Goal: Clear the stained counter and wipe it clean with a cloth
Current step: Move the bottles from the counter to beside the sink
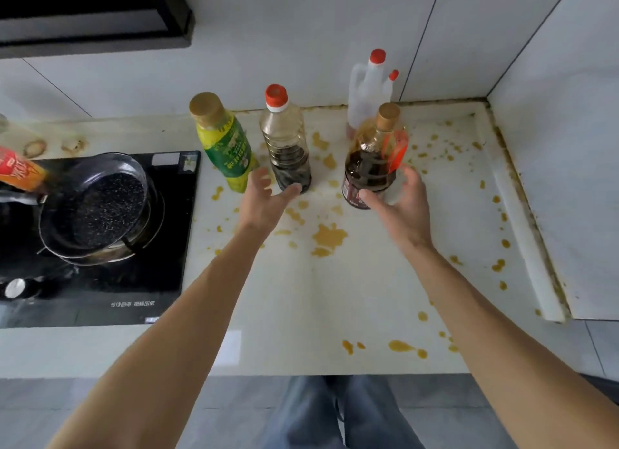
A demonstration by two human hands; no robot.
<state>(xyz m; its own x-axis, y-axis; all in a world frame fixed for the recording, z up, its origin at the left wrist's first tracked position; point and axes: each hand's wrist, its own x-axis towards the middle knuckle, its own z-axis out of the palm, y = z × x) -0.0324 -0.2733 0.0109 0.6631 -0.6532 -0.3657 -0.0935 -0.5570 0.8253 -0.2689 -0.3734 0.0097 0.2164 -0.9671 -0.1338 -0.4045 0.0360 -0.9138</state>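
Clearing had barely begun; the table (368, 298) was spattered with yellow stains and no cloth showed.

Taking the red-capped bottle (286, 140) as landmark: the green-labelled bottle (225, 144) stood left of it, the left hand (268, 194) spread empty just before it, the right hand (398, 200) loose-fingered by the handled jug (373, 160) further right, gripping nothing.

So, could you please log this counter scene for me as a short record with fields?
surface: white counter, spattered with yellow stains
bottles: green-labelled bottle, red-capped bottle, handled bottle, white jug at the back
left hand: open, reaching toward the red-capped bottle, not gripping
right hand: open, beside the handled bottle, not gripping
stove: left of the counter, black pan on it
cloth: none in view
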